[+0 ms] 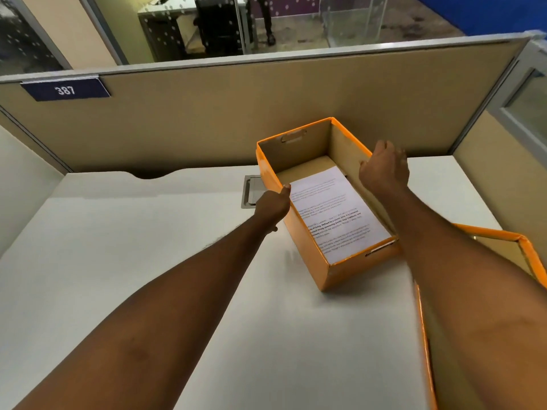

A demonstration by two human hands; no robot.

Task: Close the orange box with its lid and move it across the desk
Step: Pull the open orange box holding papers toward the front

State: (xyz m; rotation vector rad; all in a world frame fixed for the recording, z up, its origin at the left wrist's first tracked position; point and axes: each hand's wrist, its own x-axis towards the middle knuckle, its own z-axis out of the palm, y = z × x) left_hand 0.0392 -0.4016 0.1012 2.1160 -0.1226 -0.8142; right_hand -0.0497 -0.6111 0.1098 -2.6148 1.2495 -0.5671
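Orange box (349, 272): open-topped, brown cardboard inside, standing on the white table (148, 261) toward its far side, turned at an angle, far end close to the beige partition (266, 113). Handle slot cut in each short wall.

Contents: one printed sheet of paper (334, 211), lying flat on the box floor toward the near end.

Lid (521, 247): orange, off the box, lying at the right edge of the table, hollow side up, partly hidden behind the right forearm and cut off by the frame edge.

Left hand (273, 202): pressed against the outside of the box's left long wall, thumb hooked over the rim; a grasp on that wall, fingers mostly hidden behind the hand.

Right hand (384, 170): over the right long wall of the box, seen from the back, fingers curled down past the rim; whether it gripped the wall or only rested on it could not be told.

Other items: grey metal cable hatch (251, 192) set in the table just left of the box; blue plate reading 387 (65, 90) at the partition's upper left.
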